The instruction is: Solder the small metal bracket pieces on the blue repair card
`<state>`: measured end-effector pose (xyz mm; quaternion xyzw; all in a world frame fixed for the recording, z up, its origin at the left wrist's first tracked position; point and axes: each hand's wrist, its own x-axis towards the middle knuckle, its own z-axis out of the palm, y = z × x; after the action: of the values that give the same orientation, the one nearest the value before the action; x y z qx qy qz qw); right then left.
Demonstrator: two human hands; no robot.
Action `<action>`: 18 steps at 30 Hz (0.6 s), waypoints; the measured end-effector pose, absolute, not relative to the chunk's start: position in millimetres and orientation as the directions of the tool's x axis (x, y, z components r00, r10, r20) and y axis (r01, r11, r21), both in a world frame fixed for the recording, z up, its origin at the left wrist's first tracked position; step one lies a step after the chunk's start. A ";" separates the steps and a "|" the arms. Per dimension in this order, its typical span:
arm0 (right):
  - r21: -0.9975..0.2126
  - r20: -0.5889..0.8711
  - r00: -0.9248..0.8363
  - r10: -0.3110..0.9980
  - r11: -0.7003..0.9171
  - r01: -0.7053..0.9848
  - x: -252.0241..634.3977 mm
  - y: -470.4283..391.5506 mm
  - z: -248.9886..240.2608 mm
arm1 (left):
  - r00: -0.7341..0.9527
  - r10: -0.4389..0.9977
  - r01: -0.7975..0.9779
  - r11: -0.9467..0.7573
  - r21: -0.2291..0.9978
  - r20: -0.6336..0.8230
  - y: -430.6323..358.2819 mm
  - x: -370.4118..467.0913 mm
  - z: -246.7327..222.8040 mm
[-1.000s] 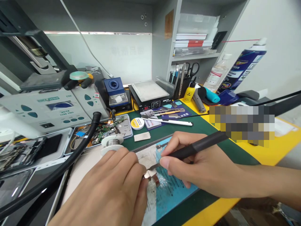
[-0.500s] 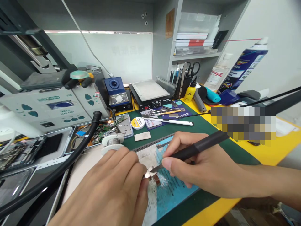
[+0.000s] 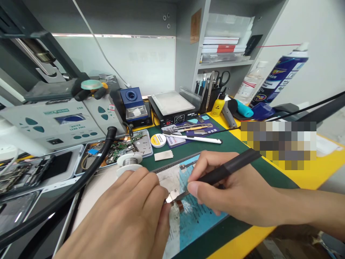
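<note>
My left hand (image 3: 126,216) is closed, its thumb and fingertips pinching a small silvery metal part (image 3: 170,196) with a brown flex ribbon (image 3: 179,205) hanging from it. Most of that part is hidden behind my fingers. In a pen grip, my right hand (image 3: 226,187) holds a black-handled tool (image 3: 229,167) with a flat, blade-shaped metal tip. The tip lies right at the part's right side; whether it touches, I cannot tell. Under both hands is a stained white-and-blue work mat (image 3: 205,219).
A solder spool (image 3: 129,162) stands just beyond my left hand, with a tray of circuit boards (image 3: 145,147) behind. A black hose (image 3: 99,158) crosses the left side. Further back are a hot plate (image 3: 172,104), a white-handled brush (image 3: 199,138) and a yellow bottle (image 3: 217,106).
The tool's tip has shifted slightly right and down, from on top of the metal part to its right side. My left hand keeps its pinch almost unmoved.
</note>
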<state>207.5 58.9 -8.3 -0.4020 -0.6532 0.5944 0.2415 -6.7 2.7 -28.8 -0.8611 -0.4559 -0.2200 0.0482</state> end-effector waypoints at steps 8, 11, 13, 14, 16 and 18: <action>-0.970 -0.169 -0.560 0.811 -0.035 0.242 206.8 59.9 -7.1 | 0.477 0.777 0.815 -0.566 0.124 0.411 0.7 -7.2 -31.4; -0.972 -0.170 -0.559 0.811 -0.046 0.229 206.2 59.6 -7.5 | 0.476 0.774 0.815 -0.567 0.121 0.419 0.1 -7.5 -31.3; -0.974 -0.165 -0.562 0.810 -0.044 0.222 205.9 59.7 -7.7 | 0.475 0.768 0.816 -0.568 0.112 0.430 0.2 -7.3 -30.6; -0.975 -0.161 -0.563 0.811 -0.041 0.220 206.0 59.7 -7.8 | 0.476 0.764 0.815 -0.569 0.107 0.436 0.4 -7.1 -30.2; -0.974 -0.160 -0.564 0.810 -0.037 0.223 206.4 59.8 -8.2 | 0.482 0.759 0.812 -0.575 0.104 0.438 0.9 -6.9 -29.5; -0.973 -0.163 -0.565 0.809 -0.038 0.227 207.0 60.0 -8.8 | 0.481 0.759 0.811 -0.575 0.105 0.438 1.1 -7.0 -29.4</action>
<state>207.0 60.0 -8.8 -0.3986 -0.6499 0.6000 0.2424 -7.0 1.1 -29.4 -0.8587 -0.4574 -0.2239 0.0581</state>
